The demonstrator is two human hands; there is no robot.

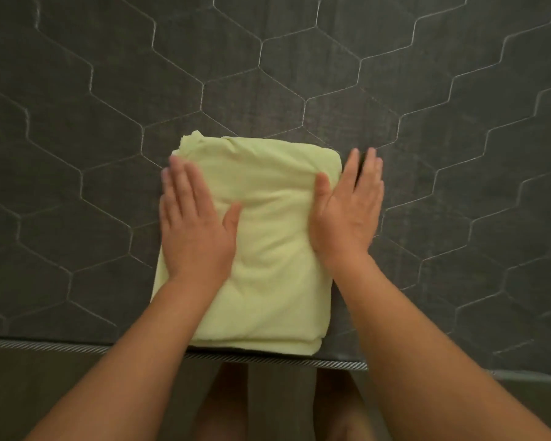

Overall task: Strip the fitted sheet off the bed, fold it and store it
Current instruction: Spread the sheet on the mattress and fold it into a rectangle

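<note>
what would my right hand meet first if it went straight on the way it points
Nothing but bare mattress, as far as the picture shows. The right hand lies flat beside the folded sheet, thumb on it, fingers pointing away over the quilted surface.

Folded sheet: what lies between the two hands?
Head view: only the folded sheet, its creased top bare, lies between left hand and right hand.

A bedroom: a bare dark grey quilted mattress point(299, 74) with piped edge, a folded sheet point(268, 249) on it
</note>
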